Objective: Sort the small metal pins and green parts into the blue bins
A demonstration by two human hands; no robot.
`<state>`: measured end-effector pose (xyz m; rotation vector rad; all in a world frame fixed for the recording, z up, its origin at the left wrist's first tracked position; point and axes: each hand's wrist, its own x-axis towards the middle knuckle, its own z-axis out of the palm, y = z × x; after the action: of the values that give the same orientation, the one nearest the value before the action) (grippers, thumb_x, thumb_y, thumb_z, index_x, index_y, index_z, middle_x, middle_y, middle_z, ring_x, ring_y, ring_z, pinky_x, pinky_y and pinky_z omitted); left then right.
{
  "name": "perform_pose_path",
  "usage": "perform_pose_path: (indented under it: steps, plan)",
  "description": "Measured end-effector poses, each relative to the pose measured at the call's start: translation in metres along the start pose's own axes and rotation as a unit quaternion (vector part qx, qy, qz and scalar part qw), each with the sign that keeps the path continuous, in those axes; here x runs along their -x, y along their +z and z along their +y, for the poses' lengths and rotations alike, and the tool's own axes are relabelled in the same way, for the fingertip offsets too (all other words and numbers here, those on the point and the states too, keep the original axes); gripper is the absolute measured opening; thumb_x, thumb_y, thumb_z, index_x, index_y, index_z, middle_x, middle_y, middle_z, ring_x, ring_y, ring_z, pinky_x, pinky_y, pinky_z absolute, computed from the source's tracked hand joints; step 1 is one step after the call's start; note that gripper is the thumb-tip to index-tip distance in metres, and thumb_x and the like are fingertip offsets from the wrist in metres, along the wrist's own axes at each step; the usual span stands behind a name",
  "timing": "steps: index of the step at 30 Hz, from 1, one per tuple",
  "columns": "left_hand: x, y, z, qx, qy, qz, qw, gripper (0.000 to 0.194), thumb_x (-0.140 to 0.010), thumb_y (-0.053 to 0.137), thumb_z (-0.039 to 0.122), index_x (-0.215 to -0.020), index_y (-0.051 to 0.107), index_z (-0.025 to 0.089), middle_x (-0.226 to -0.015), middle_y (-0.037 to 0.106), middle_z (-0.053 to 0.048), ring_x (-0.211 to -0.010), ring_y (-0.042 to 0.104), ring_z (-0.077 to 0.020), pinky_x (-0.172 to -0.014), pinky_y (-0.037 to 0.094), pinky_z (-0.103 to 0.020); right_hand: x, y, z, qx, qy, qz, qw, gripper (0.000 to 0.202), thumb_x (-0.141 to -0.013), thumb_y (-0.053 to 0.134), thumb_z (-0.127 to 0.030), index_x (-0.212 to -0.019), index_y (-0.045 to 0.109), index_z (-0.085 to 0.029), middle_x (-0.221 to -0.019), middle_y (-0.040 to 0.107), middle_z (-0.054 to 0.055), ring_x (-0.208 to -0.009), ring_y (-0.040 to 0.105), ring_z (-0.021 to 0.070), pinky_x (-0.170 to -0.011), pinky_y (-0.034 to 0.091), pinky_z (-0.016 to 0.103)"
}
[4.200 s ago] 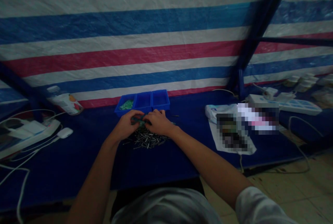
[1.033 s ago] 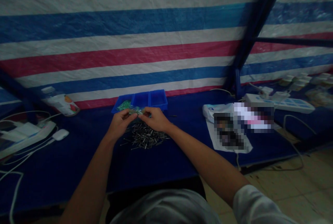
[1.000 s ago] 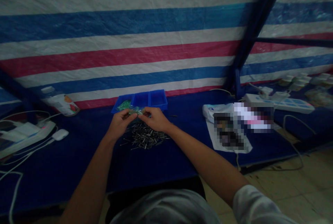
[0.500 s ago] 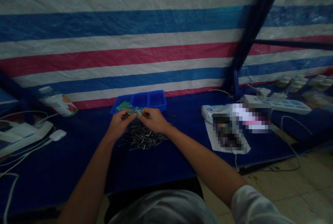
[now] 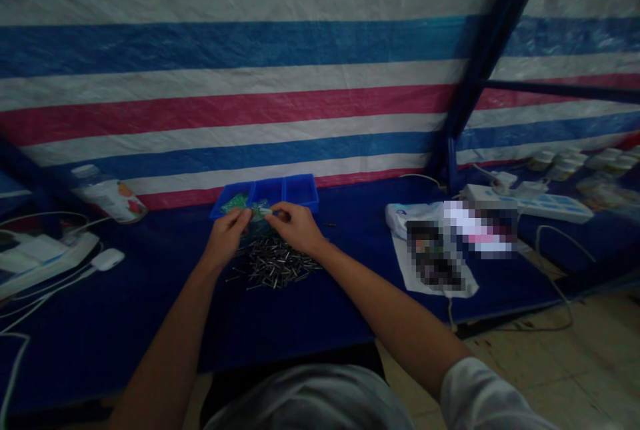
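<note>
A small clear plastic bag (image 5: 260,211) is stretched between my two hands, above a pile of dark metal screws or nails (image 5: 280,265) on the blue table. My left hand (image 5: 227,235) pinches the bag's left side, thumb against fingers. On the other side, my right hand (image 5: 299,228) pinches it between thumb and fingertips. Just behind the hands lies a blue tray (image 5: 301,191) with three compartments. Its left compartment holds green plastic material (image 5: 235,203); the middle and right ones look bare.
A bottle (image 5: 111,195) and a white power strip (image 5: 55,263) with cables are at the left. To the right are a white package (image 5: 413,270), another power strip (image 5: 530,203) and several small jars (image 5: 565,167). Striped sheeting hangs behind.
My hands have moved slightly apart, with the fingertips no longer close together, and more of the clear bag shows between them. The tray and pile look unchanged.
</note>
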<state>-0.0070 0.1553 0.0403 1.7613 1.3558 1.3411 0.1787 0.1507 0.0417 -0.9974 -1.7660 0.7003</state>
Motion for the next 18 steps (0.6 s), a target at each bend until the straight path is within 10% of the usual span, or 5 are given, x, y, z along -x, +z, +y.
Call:
perform_pose_path:
  steps: [6,13,18]
  plan:
    - [0.004,0.000,0.009,0.001,-0.017,-0.037,0.999,0.045,-0.083,0.058,0.051,-0.053,0.048,0.019,-0.048,0.041,0.004,-0.045,0.036,-0.0099,-0.047,0.026,-0.025,-0.002,0.004,0.002,-0.137,0.077,-0.004,0.988,0.021,-0.086,0.060,-0.029,-0.103,0.067,-0.018,-0.060,0.059,-0.004,-0.050,0.051,0.0105,-0.053,0.038,0.024]
    - [0.006,-0.003,0.012,0.196,-0.078,-0.072,0.975,0.041,-0.068,0.073,0.039,-0.102,0.074,0.017,-0.075,0.068,-0.004,-0.064,0.059,-0.0174,-0.063,0.045,-0.030,-0.008,-0.001,-0.001,-0.283,0.096,-0.005,0.954,0.018,-0.086,0.052,-0.016,-0.093,0.068,-0.022,-0.082,0.068,-0.002,-0.053,0.056,0.0075,-0.060,0.045,0.025]
    - [0.005,0.000,0.012,0.239,-0.092,-0.044,0.966,0.036,-0.064,0.073,0.037,-0.093,0.077,0.016,-0.082,0.071,-0.006,-0.064,0.060,-0.0173,-0.062,0.044,-0.030,-0.009,-0.002,0.000,-0.268,0.106,0.008,0.958,0.020,-0.093,0.050,-0.024,-0.087,0.069,-0.021,-0.081,0.067,-0.001,-0.052,0.055,0.0070,-0.059,0.042,0.026]
